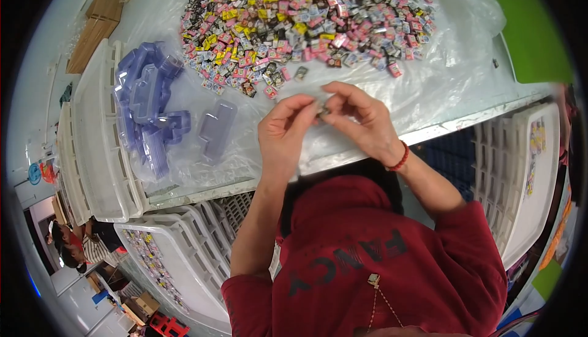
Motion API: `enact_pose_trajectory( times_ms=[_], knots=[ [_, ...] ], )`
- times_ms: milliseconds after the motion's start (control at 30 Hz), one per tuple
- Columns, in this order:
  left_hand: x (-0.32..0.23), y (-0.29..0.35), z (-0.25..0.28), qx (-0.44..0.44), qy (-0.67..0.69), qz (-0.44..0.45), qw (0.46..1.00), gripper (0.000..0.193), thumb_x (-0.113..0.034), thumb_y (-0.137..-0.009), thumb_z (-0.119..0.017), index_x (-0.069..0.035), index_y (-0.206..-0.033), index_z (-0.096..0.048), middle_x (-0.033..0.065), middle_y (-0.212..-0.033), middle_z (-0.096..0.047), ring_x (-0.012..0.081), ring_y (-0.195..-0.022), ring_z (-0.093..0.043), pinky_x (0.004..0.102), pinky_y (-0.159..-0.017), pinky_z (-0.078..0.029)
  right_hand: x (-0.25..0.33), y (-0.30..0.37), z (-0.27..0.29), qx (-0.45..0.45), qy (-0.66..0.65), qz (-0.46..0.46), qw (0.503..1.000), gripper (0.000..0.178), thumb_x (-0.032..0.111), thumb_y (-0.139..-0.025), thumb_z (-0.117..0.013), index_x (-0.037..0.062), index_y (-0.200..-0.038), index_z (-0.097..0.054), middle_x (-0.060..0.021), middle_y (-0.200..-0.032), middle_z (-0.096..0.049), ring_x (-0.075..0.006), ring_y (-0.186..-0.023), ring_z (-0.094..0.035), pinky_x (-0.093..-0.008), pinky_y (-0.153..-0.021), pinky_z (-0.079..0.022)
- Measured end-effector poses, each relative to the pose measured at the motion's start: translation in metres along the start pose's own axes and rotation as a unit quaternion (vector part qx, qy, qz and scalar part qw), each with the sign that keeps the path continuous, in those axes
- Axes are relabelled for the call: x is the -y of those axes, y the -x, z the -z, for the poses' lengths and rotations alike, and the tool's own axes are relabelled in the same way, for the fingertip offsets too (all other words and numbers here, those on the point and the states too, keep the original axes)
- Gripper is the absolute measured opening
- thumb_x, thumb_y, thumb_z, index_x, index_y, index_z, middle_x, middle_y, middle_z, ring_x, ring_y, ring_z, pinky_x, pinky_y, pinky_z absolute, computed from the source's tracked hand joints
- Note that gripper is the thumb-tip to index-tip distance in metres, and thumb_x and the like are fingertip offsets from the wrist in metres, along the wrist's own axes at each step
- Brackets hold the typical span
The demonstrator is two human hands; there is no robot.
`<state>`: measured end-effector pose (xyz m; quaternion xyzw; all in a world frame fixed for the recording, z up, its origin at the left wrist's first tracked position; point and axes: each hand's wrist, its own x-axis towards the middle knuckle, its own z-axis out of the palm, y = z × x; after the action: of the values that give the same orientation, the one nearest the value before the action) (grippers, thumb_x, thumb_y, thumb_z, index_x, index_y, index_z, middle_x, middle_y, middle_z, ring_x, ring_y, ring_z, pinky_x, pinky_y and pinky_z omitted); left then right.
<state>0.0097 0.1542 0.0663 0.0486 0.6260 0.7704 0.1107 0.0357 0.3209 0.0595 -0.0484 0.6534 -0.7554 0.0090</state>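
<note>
My left hand (283, 130) and my right hand (366, 121) meet over the near part of the table, fingertips almost together. Between them is a small dark piece (323, 112), pinched by both hands and mostly hidden by the fingers. A similar small dark block (301, 72) lies just beyond my fingertips. Further off spreads a big heap of tiny box-shaped pieces (306, 25) in pink, yellow, black and white. Left of my left hand, a single clear purple plastic tray (217, 130) lies on the plastic sheet.
More purple trays (145, 92) are piled at the left. White plastic crates (104, 135) stand at the table's left end, with others (165, 263) below and at the right (530, 172). A cardboard piece (98, 28) lies far left; a green surface (533, 25) is far right.
</note>
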Motion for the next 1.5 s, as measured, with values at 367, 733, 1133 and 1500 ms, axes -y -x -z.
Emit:
enact_pose_trajectory(
  times_ms=[367,733,1133,1500],
  knots=[
    [-0.003,0.014,-0.006,-0.027,0.069,0.109,0.991,0.015,-0.005,-0.091,-0.063,0.002,-0.104,-0.066,0.0046,-0.091,-0.068,0.0099,-0.079,-0.062,0.0228,-0.076,-0.050,0.010,0.005,0.006,0.047,0.226,0.118,0.966,0.038,-0.007,-0.080,-0.067,0.0014,-0.116,-0.062,-0.0079,-0.088,-0.060,-0.0158,-0.082,-0.060,-0.0267,-0.075,-0.049],
    [0.023,0.025,-0.014,-0.051,0.097,0.052,0.993,0.023,-0.001,-0.090,-0.064,0.002,-0.112,-0.061,0.0062,-0.102,-0.066,0.0097,-0.091,-0.061,0.0228,-0.082,-0.049,0.005,0.014,-0.008,-0.015,0.305,0.167,0.937,0.036,-0.004,-0.077,-0.073,0.0040,-0.111,-0.067,-0.0090,-0.089,-0.060,-0.0197,-0.076,-0.062,-0.0279,-0.065,-0.050],
    [0.021,0.019,0.021,0.178,0.267,0.250,0.913,0.038,-0.004,-0.095,-0.057,-0.005,-0.130,-0.043,0.0128,-0.113,-0.060,0.0209,-0.106,-0.061,0.0341,-0.090,-0.051,0.013,0.017,0.017,0.144,0.112,0.017,0.983,0.034,-0.001,-0.077,-0.076,0.0010,-0.110,-0.067,-0.0070,-0.111,-0.057,-0.0117,-0.086,-0.057,-0.0257,-0.077,-0.049],
    [0.026,0.010,0.008,0.178,0.324,0.233,0.900,0.039,-0.007,-0.097,-0.054,-0.005,-0.133,-0.040,0.0131,-0.113,-0.060,0.0209,-0.106,-0.061,0.0336,-0.088,-0.051,0.007,0.016,0.024,0.111,0.005,-0.038,0.993,0.032,0.001,-0.079,-0.075,0.0036,-0.110,-0.066,-0.0033,-0.102,-0.061,-0.0104,-0.091,-0.055,-0.0265,-0.085,-0.047]
  ],
)
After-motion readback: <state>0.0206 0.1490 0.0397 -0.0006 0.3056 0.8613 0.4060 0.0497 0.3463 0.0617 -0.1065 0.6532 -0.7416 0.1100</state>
